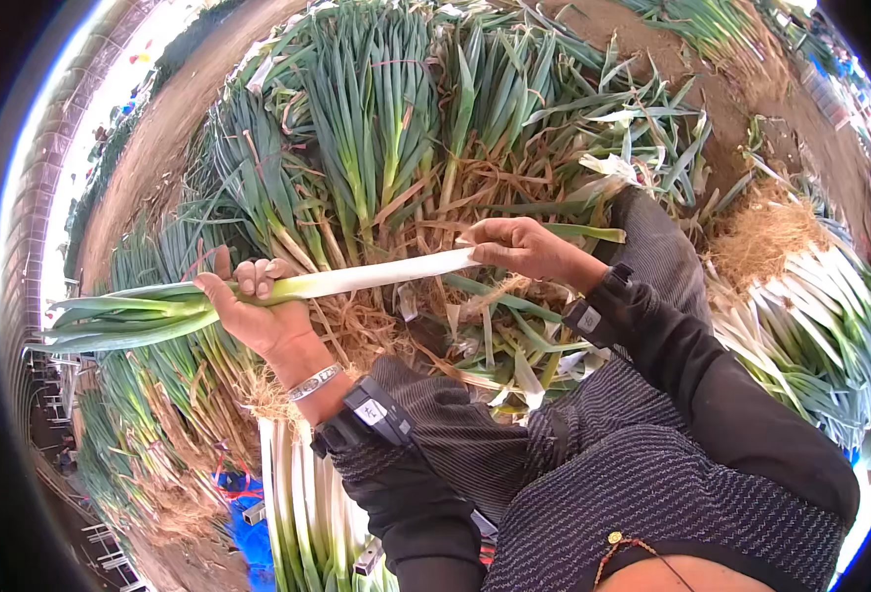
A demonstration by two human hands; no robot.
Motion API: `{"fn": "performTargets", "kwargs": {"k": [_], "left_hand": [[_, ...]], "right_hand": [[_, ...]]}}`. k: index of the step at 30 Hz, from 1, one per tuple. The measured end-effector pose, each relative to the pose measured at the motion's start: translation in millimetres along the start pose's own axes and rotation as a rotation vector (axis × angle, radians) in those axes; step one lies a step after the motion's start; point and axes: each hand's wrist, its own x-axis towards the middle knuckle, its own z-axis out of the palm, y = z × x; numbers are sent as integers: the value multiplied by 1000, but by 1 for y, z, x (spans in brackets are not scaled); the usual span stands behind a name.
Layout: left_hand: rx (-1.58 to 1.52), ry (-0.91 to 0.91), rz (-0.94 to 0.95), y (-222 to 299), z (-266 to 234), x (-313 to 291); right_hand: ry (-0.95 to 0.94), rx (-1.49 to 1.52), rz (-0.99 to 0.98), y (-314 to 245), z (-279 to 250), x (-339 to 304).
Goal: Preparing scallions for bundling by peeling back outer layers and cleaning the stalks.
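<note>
One long leek [376, 277] lies level across the front of me, green leaves to the left and clean white shaft to the right. My left hand [263, 311] is closed around it where the white turns green. At the far end of the shaft, my right hand [526, 249] pinches the tip between thumb and fingers. The very end is hidden by those fingers. Beneath the shaft lie dry brown peelings [356, 331] and loose green leaves [514, 306].
Unpeeled leeks [371, 109] stand heaped ahead, with more bundles [149, 405] along the left. White-stemmed leeks with roots [800, 316] are piled at right. Below my left forearm, cleaned leeks [302, 503] lie beside blue plastic [252, 538]. My bent knee [657, 252] stands close to my right hand.
</note>
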Motion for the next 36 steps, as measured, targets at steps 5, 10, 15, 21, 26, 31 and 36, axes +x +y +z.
{"fn": "performTargets", "kwargs": {"k": [5,10,15,21,26,31,36], "left_hand": [[-28,20,67,-2,21,-12],[-56,-120,64,5,12,-9],[45,-55,97,5,12,-10],[17,-163,127,11,14,-8],[58,-160,117,0,24,-11],[83,-160,120,-6,28,-12],[84,-190,83,-24,42,-18]], "right_hand": [[22,461,126,0,7,-8],[193,220,-63,0,17,-8],[466,547,220,12,-15,-16],[612,596,372,73,-109,-48],[341,-923,223,36,-73,-34],[-207,-281,37,-41,6,-10],[-86,-556,-145,-70,63,2]]}}
